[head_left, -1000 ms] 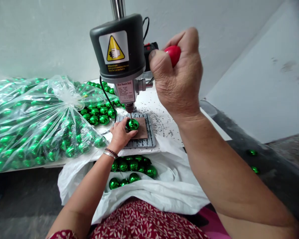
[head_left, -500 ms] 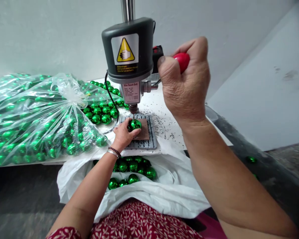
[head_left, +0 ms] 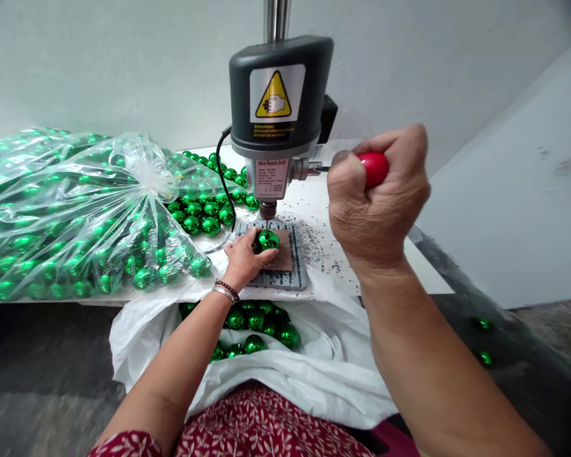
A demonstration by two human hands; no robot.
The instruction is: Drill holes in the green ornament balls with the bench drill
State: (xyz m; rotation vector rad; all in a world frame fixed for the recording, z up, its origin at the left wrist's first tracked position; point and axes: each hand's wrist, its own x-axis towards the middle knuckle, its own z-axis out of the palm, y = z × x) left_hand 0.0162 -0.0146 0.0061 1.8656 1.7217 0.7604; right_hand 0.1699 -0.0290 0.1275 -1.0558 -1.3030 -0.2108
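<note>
My left hand (head_left: 246,257) grips a shiny green ball (head_left: 269,240) from its left side, on a brown pad (head_left: 284,251) over the grey base plate (head_left: 297,273). Right above the ball is the thin bit of a bench drill (head_left: 280,101); whether its tip touches or enters the ball I cannot tell. My right hand (head_left: 378,200) is wrapped round the red knob (head_left: 374,169) of the drill's lever, at the right of the drill head.
A clear plastic bag (head_left: 90,222) full of green balls lies on the left of the white table (head_left: 323,254). Loose green balls (head_left: 210,226) sit behind it. A white sack (head_left: 333,343) with more balls hangs at the front edge. Dark shavings surround the base; two balls lie lower right.
My right hand has come down with the red knob, turning the lever lower. The view has shifted, so the drill appears further right. My left hand still holds the ball under the bit.
</note>
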